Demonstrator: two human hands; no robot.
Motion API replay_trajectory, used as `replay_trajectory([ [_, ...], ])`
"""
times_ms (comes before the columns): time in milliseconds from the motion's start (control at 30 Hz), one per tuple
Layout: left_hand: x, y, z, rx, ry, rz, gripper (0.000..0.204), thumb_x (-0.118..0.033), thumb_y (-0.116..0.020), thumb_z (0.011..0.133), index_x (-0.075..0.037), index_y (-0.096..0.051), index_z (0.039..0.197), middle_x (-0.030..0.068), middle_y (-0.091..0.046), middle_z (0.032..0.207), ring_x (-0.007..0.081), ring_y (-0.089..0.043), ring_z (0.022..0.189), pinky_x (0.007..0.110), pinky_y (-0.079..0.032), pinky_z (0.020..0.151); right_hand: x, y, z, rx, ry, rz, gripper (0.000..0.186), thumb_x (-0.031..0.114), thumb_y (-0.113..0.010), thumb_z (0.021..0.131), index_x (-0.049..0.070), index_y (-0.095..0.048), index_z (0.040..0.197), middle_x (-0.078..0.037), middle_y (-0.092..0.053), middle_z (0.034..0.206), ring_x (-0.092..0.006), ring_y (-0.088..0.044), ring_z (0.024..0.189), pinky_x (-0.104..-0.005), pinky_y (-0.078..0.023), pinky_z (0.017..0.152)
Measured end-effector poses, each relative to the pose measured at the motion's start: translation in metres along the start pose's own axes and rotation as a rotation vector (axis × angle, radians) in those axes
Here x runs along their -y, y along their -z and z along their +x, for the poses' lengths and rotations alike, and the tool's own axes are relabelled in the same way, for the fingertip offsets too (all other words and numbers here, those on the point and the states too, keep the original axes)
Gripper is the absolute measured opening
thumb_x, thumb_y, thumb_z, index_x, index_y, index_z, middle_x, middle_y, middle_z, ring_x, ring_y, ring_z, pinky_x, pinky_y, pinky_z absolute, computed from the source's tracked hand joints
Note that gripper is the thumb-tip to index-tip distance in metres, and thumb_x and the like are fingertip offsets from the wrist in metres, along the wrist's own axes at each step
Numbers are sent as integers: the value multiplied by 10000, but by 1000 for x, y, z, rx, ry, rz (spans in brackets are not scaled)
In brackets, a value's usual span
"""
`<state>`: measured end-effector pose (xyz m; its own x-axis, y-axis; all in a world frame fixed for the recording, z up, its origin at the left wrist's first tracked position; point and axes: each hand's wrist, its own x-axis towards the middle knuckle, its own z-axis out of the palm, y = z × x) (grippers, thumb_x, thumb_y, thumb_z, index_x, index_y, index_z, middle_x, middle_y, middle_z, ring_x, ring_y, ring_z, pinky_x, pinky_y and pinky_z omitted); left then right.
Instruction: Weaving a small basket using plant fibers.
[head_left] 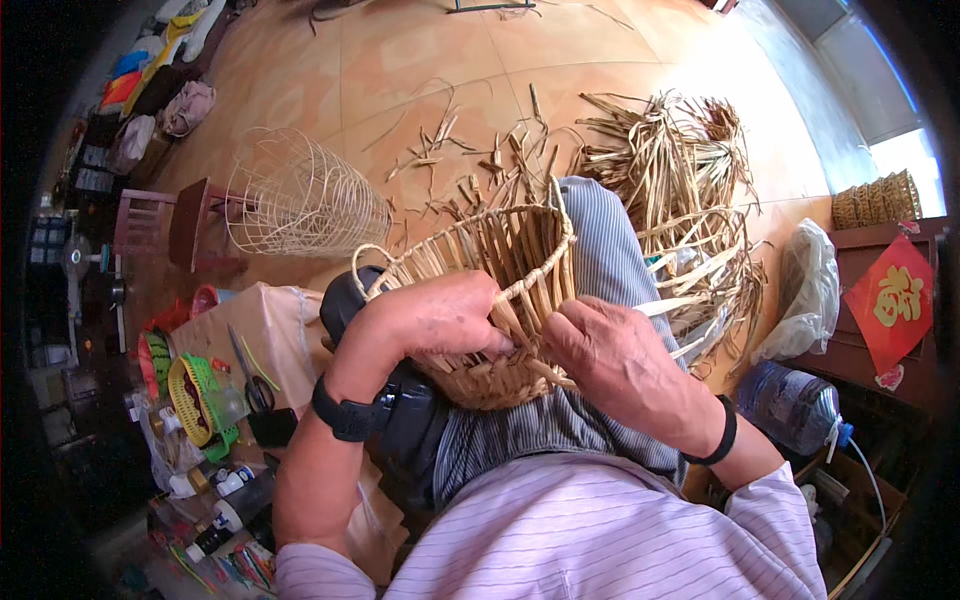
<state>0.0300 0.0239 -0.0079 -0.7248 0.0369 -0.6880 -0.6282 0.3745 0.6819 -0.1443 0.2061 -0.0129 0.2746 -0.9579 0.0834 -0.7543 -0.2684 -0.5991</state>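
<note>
A half-woven basket (480,385) of dried plant strips rests tilted on my lap, its braided rim and upright slats showing. My left hand (462,305) bends over the near side of it, with curled fingers pressed to the weave and partly hidden. Beside it, my right hand (595,345) is closed at the basket's right side, pinching a pale strip of dried leaf (558,380). The fingertips of that hand are mostly out of sight. Long loose strips (690,300) trail on the floor to the right.
Bundles of dried leaves (665,150) and scattered scraps (490,160) lie on the tiled floor ahead. An open wire-like frame (305,200) stands at the left. Scissors (255,385) lie on a covered table (290,320). A water jug (795,405) is at the right.
</note>
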Motion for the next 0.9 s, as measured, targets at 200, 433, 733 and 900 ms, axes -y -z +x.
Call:
replay_trajectory([
  [200, 18, -5, 3, -24, -124, -33, 373, -211, -746, 884, -25, -748, 1206, 132, -809, 1014, 226, -753, 931, 382, -577, 894, 2, -28, -26, -15, -80, -12, 171, 55, -669, 851, 17, -554, 972, -133, -580, 927, -342, -647, 902, -446, -562, 760],
  [433, 21, -3, 5, 6, -102, -53, 374, -195, -741, 903, -20, -742, 1233, 120, -808, 1070, 197, -739, 983, 385, -566, 929, -27, -22, -22, -70, -114, -13, 201, 48, -708, 843, 43, -545, 961, -122, -581, 920, -339, -628, 893, -465, -549, 712],
  [733, 15, -6, -1, -20, -46, -115, 390, -142, -766, 876, 13, -727, 1232, 118, -798, 1077, 196, -733, 997, 373, -561, 941, -31, -13, -14, 120, -121, 70, 303, 297, -797, 901, 64, -603, 910, -91, -602, 760, -318, -702, 707, -444, -536, 612],
  [900, -4, -2, -7, -62, -30, -113, 389, -130, -763, 873, 11, -725, 1234, 138, -800, 1101, 223, -746, 1016, 374, -564, 951, -50, -3, 4, 30, 164, -30, 137, 215, -676, 916, 86, -632, 911, -68, -613, 767, -284, -691, 704, -423, -552, 630],
])
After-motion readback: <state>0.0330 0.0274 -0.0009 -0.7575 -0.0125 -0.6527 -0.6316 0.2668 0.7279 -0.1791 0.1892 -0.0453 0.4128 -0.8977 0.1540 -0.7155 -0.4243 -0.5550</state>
